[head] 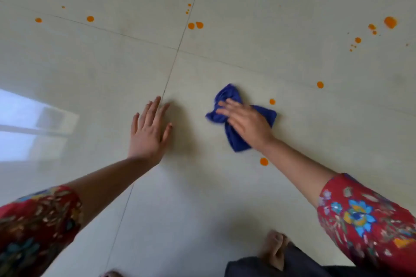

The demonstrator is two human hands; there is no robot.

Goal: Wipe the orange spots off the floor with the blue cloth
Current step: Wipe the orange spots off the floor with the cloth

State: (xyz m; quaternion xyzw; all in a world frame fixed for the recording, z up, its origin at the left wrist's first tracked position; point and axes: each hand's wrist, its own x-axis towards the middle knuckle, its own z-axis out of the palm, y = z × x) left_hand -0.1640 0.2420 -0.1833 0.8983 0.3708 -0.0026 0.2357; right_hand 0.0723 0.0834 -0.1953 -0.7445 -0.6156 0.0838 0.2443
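Head view: right hand (245, 122) presses blue cloth (227, 94), left hand (148, 135) splayed.

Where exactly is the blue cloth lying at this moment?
In the head view the blue cloth lies on the floor right of centre, under the flat right hand; an orange spot sits just right of it, the left hand to its left.

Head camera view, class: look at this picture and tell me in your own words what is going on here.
A person is working low over a pale tiled floor. The right hand presses flat on a bunched blue cloth, while the left hand rests open on bare tile beside it. A few orange spots lie close to the cloth, and many more are scattered farther away, so the wiping is not finished.
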